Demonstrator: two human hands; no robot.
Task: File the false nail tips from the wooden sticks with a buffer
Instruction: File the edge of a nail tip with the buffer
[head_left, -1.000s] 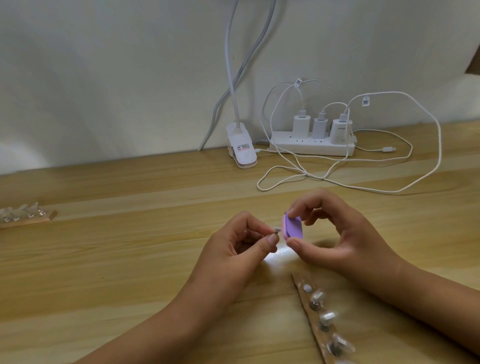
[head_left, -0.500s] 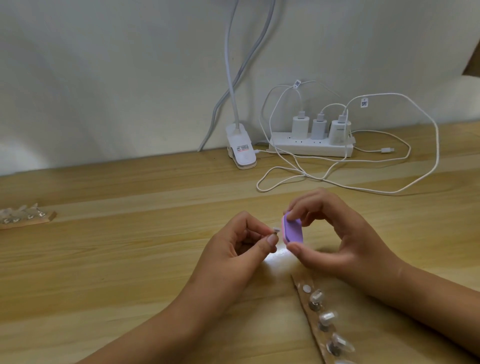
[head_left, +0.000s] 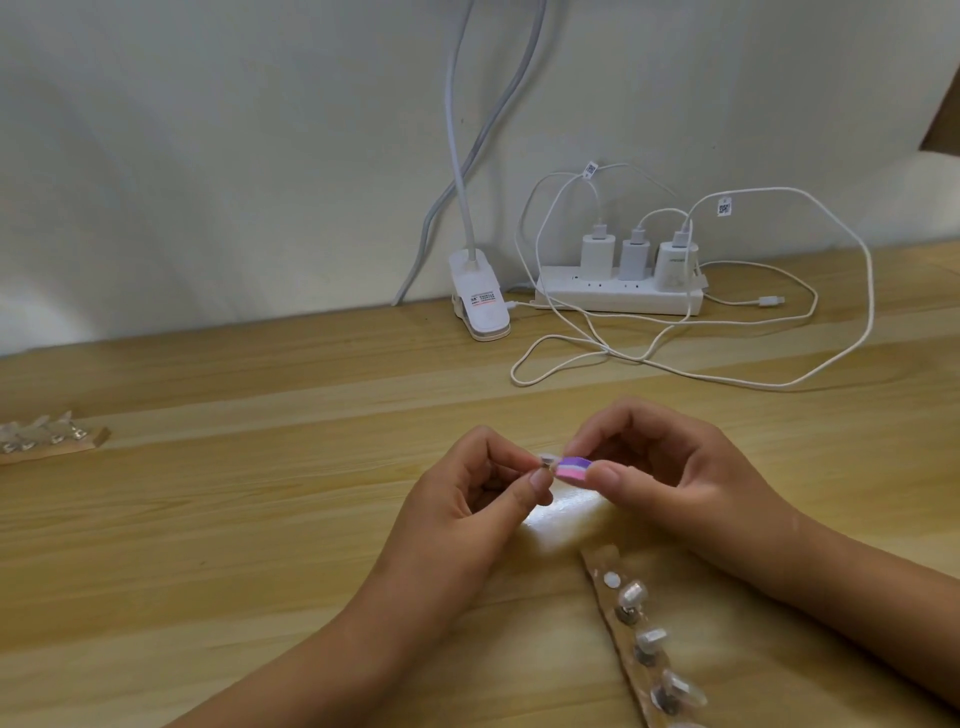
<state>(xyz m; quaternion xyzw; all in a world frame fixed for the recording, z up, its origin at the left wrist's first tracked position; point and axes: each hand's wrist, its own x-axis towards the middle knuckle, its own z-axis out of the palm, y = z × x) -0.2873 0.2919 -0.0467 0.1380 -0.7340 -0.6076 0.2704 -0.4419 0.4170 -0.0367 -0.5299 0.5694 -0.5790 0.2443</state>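
Now the buffer (head_left: 573, 467) is lying nearly level, where half a second ago it was standing on edge. Its purple face is turning upward and its pink and white side layers are showing toward the camera. The right hand (head_left: 675, 478) is pinching it between thumb and forefinger, with the other fingers curling loosely behind. The left hand (head_left: 467, 499) is pinching a small false nail tip (head_left: 546, 460) between thumb and forefinger, and the tip is touching the buffer's left end. Both hands are staying well in front of the power strip (head_left: 618, 299), on the person's side of it, much where they were before.

A wooden stick (head_left: 597, 558) is lying on the table (head_left: 208, 519), further in front of the power strip than the hands. It is running on toward the bottom edge of the view, carrying a row of nail tips (head_left: 631, 592), and its far end is sitting near the right wrist. A second stick (head_left: 78, 441) is lying far to the left of the power strip, cut by the left edge of the view. A wide stretch of tabletop is lying between this stick and the left hand.

A clip lamp (head_left: 480, 306) is standing just left of the power strip, against the wall (head_left: 208, 156). White cables (head_left: 779, 384) are looping forward and right from the power strip, their nearest loops lying apart from the fingers.
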